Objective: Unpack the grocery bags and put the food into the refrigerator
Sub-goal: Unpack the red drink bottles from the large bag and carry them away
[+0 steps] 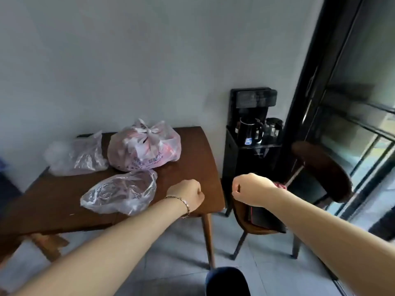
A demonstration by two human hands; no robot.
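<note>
- The bench point(192, 159) is dark brown wood, smooth, slightly shiny.
- The three bags are thin crinkled plastic: two clear point(119, 192) point(79, 157), one pinkish with print point(145, 146).
- The water dispenser point(250, 133) is glossy black plastic.

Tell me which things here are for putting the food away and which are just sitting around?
For the job:
pink tied bag
clear bag near the left hand
clear bag at the back
table they sit on

Just lying about:
black water dispenser with its kettle
chair
dark item on the chair seat

No refrigerator in view.
</note>
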